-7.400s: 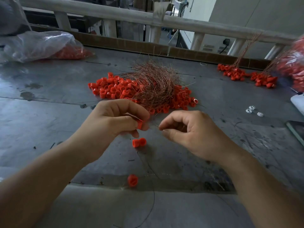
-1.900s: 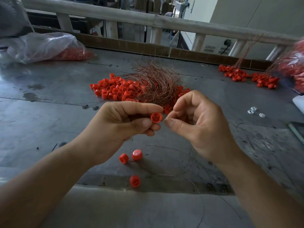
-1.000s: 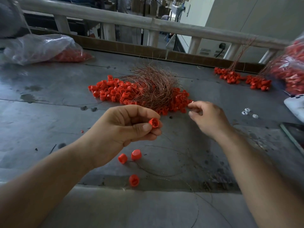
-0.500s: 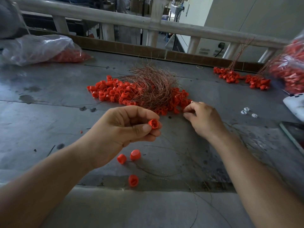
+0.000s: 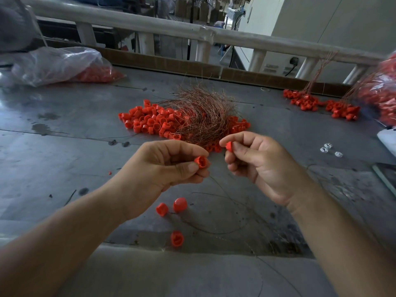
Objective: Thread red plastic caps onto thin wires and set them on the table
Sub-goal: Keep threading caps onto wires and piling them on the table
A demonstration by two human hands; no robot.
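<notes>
My left hand [image 5: 165,168] pinches a red cap [image 5: 201,162] between thumb and forefinger, above the table. A thin wire [image 5: 220,189] trails from it down onto the table. My right hand [image 5: 255,166] pinches a second red cap [image 5: 228,146] at its fingertips, a short way right of the first. Three red caps lie on the wire below my hands: two side by side [image 5: 171,207] and one nearer me [image 5: 177,238]. Behind my hands is a pile of loose red caps [image 5: 150,122] with a tangle of copper wires [image 5: 203,116] on top.
A clear bag of red caps [image 5: 64,65] lies at the far left. Threaded bunches of caps [image 5: 321,105] sit at the far right beside another bag [image 5: 383,91]. Small white parts [image 5: 330,148] lie to the right. A grey railing [image 5: 192,32] runs behind the metal table [image 5: 64,146].
My right hand has come back from the pile toward my left hand and now holds a red cap. My left hand has kept its cap and hardly moved.
</notes>
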